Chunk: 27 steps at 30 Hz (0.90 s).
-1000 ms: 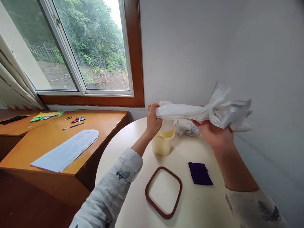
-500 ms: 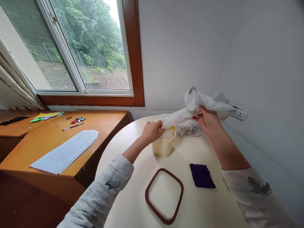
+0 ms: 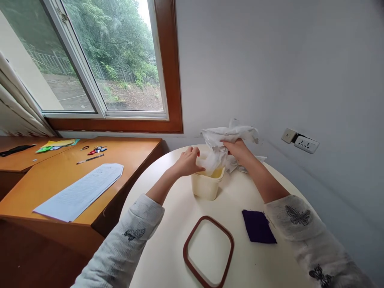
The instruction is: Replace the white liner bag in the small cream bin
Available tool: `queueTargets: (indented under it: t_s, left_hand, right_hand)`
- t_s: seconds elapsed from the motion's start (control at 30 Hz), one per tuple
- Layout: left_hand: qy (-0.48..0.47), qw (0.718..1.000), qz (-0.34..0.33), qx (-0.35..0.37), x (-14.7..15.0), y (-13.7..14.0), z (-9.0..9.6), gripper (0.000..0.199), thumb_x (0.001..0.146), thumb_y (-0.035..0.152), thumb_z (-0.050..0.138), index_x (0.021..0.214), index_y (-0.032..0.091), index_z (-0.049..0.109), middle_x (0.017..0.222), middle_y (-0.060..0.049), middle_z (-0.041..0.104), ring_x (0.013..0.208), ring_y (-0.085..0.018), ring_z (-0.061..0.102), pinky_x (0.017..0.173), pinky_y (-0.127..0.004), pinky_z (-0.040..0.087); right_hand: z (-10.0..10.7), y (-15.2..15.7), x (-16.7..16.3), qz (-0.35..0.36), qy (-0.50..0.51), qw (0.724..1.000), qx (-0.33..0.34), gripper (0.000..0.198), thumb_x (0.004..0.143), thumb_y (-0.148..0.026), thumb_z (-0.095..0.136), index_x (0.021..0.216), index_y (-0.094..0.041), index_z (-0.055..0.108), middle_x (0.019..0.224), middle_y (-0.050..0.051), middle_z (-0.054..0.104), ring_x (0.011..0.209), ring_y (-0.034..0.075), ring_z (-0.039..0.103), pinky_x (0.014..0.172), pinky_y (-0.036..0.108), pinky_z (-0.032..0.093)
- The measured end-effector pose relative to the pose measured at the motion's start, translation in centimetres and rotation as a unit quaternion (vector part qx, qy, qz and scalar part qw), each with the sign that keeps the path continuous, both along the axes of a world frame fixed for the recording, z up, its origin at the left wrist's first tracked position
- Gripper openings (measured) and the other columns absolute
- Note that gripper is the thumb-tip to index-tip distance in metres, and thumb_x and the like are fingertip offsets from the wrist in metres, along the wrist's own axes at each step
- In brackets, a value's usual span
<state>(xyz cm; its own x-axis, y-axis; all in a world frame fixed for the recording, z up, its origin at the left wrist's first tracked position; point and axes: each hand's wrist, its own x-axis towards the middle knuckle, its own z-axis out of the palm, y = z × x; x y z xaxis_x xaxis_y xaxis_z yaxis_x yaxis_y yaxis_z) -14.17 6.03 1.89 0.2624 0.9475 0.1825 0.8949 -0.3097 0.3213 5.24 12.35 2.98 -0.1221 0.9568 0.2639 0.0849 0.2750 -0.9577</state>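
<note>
A white plastic bag (image 3: pixel 217 140) hangs bunched over a small cream bin (image 3: pixel 205 187), its lower end dropping into the bin's mouth. My right hand (image 3: pixel 238 151) is closed on the bag's gathered middle, above and to the right of the bin. At the bin's left rim, my left hand (image 3: pixel 188 162) has its thumb and fingers apart, close against the bag's lower end. Behind my right wrist lies another crumpled plastic bag (image 3: pixel 232 164), partly hidden. Nearer me on the table are a brown rounded-square ring (image 3: pixel 186 250) and a folded dark purple cloth (image 3: pixel 258 227).
Everything I handle is on a round cream table (image 3: pixel 168 224). To its left stands a wooden desk (image 3: pixel 132 154) with papers (image 3: pixel 82 192), a pen (image 3: pixel 90 159) and keys (image 3: pixel 98 150). A socket strip (image 3: pixel 306 144) is on the right wall.
My right hand has brought the bag left and down over the bin. My left hand's fingers have come off the stretched bag end and spread, and that end now sits in the bin.
</note>
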Motion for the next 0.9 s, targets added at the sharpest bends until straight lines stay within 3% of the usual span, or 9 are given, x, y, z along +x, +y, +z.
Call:
queueTargets:
  t_s: [0.1,0.27,0.43,0.53,0.63,0.7,0.77,0.83,0.9]
  left_hand:
    - [-0.026,0.996,-0.069,-0.053,-0.3,0.3,-0.2,0.056,0.066,0.045,0.062,0.113,0.02,0.045,0.124,-0.012,0.044,0.107,-0.028,0.048,0.087,-0.035,0.038]
    - [-0.025,0.975,-0.167,-0.142,0.6,1.8,0.2,0.031,0.067,0.042,0.06,0.091,0.021,0.06,0.103,-0.005,0.062,0.107,-0.027,0.05,0.097,-0.034,0.03]
    - [0.002,0.954,-0.136,-0.266,1.6,3.5,0.8,0.025,0.059,0.04,0.068,0.075,0.021,0.064,0.076,-0.003,0.068,0.103,-0.03,0.053,0.105,-0.049,0.01]
    - [0.005,0.951,-0.133,-0.278,1.5,3.6,1.1,0.027,0.058,0.042,0.07,0.074,0.021,0.065,0.08,-0.004,0.069,0.102,-0.03,0.054,0.104,-0.053,0.004]
    - [-0.066,0.946,-0.176,-0.262,0.7,3.3,1.4,0.033,0.063,0.043,0.067,0.089,0.023,0.065,0.103,-0.004,0.067,0.108,-0.027,0.051,0.104,-0.047,0.019]
    - [-0.149,0.939,-0.188,-0.247,0.1,3.2,1.4,0.036,0.068,0.042,0.064,0.098,0.021,0.063,0.108,-0.006,0.064,0.107,-0.026,0.053,0.097,-0.039,0.033]
    - [-0.243,0.926,-0.172,-0.232,-0.4,3.3,1.2,0.039,0.072,0.038,0.063,0.105,0.019,0.06,0.108,-0.008,0.063,0.103,-0.024,0.055,0.091,-0.036,0.039]
    - [-0.341,0.9,-0.147,-0.228,-0.7,3.4,1.0,0.044,0.073,0.035,0.063,0.114,0.019,0.054,0.107,-0.009,0.063,0.095,-0.021,0.059,0.09,-0.037,0.041]
    - [-0.437,0.856,-0.133,-0.241,-0.8,3.5,0.9,0.052,0.075,0.029,0.063,0.123,0.023,0.046,0.103,-0.008,0.063,0.084,-0.017,0.062,0.087,-0.04,0.044]
  right_hand:
    - [-0.2,0.0,-0.1,0.04,0.0,0.999,-0.019,0.025,0.065,-0.029,0.062,0.088,-0.018,0.064,0.086,0.006,0.068,0.073,0.019,0.063,0.05,0.024,0.051]
    - [-0.2,0.0,0.2,0.083,0.025,0.996,-0.028,0.031,0.066,-0.034,0.064,0.093,-0.019,0.063,0.096,0.006,0.068,0.079,0.018,0.063,0.056,0.024,0.051]
    - [-0.8,0.2,0.0,0.079,0.011,0.997,0.003,0.037,0.065,-0.034,0.066,0.098,-0.017,0.063,0.1,0.008,0.067,0.087,0.02,0.063,0.064,0.028,0.051]
    - [-1.8,0.6,-0.3,0.052,-0.009,0.998,0.044,0.035,0.064,-0.034,0.067,0.095,-0.016,0.064,0.102,0.009,0.067,0.095,0.022,0.061,0.076,0.032,0.049]
    - [-3.1,1.2,-0.7,0.018,-0.041,0.997,0.067,0.033,0.064,-0.035,0.067,0.091,-0.016,0.066,0.103,0.01,0.067,0.098,0.023,0.06,0.084,0.036,0.047]
    - [-3.8,1.6,-1.0,0.021,-0.058,0.996,0.067,0.033,0.065,-0.036,0.065,0.09,-0.015,0.066,0.103,0.01,0.067,0.098,0.024,0.06,0.085,0.037,0.046]
    - [-4.3,1.8,-1.2,0.047,-0.071,0.994,0.065,0.034,0.067,-0.037,0.064,0.092,-0.016,0.066,0.104,0.01,0.067,0.1,0.024,0.06,0.086,0.038,0.046]
    - [-4.4,1.7,-1.2,0.072,-0.082,0.992,0.064,0.037,0.067,-0.038,0.064,0.098,-0.018,0.065,0.108,0.008,0.065,0.104,0.024,0.058,0.088,0.038,0.045]
    - [-4.2,1.4,-1.1,0.087,-0.105,0.989,0.06,0.042,0.066,-0.037,0.065,0.104,-0.021,0.063,0.113,0.007,0.063,0.108,0.024,0.055,0.09,0.039,0.044]
